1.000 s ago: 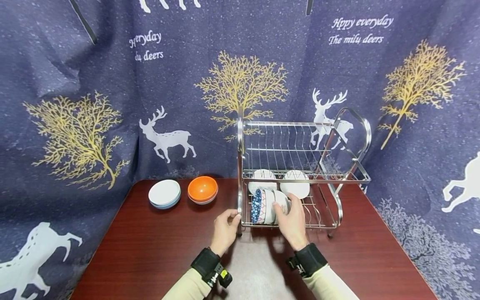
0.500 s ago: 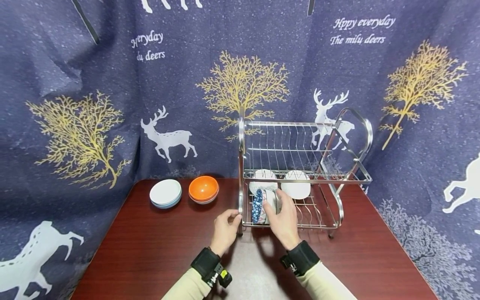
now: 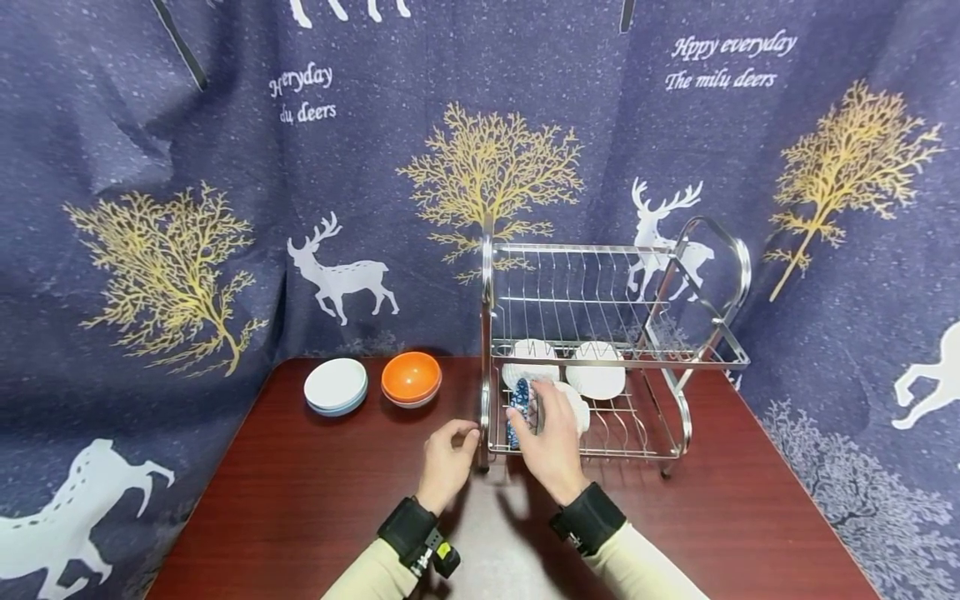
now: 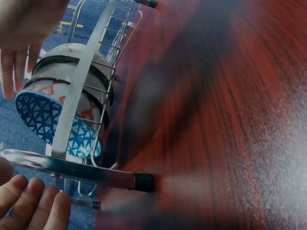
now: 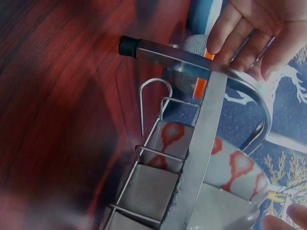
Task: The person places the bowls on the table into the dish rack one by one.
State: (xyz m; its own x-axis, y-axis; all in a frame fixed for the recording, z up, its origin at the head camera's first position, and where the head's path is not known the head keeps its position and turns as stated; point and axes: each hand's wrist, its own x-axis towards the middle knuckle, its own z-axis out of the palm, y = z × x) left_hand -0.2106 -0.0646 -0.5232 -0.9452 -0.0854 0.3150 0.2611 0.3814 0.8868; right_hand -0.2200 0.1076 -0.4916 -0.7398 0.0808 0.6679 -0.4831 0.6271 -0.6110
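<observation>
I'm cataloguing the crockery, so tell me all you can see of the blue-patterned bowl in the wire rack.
The blue-patterned bowl stands on edge at the left end of the chrome dish rack's lower tier. It looks ceramic, with blue triangles and red-orange marks outside. More bowls are stacked against it. The right hand reaches over them.

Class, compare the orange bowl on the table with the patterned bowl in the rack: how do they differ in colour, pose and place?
The orange bowl is plain and sits upright, untouched, on the table. The patterned bowl has blue and red markings, stands on edge in the rack's lower tier, and the right hand touches it. Both are round bowls.
</observation>
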